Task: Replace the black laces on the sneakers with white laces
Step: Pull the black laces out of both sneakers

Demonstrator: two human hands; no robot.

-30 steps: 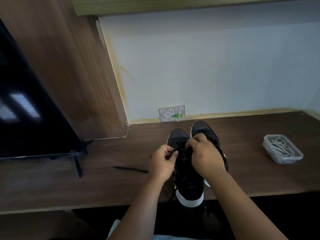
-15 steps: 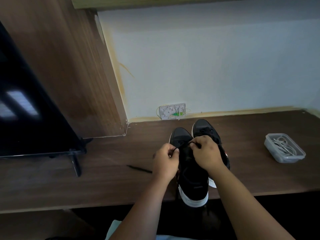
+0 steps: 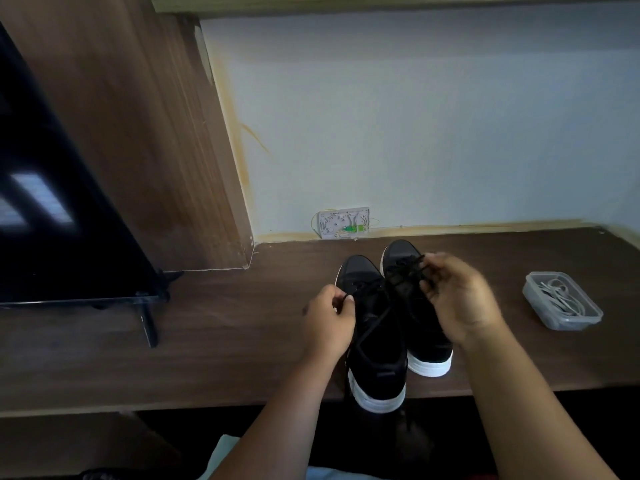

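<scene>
Two black sneakers (image 3: 388,327) stand side by side on the table (image 3: 242,323), heels toward the person. The left hand (image 3: 329,320) pinches one end of the black lace (image 3: 372,306) and the right hand (image 3: 457,299) another, likely to draw it free. White laces (image 3: 561,299) wait in a clear tub (image 3: 554,322) to the right.

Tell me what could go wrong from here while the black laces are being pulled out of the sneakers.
1. The left sneaker has its heel past the desk edge; a tug from the left hand pinching the black lace might drag it off.
2. The right hand is blurred at the right sneaker, so its hold is unclear.
3. The white laces sit coiled in the container; they may tangle.
</scene>
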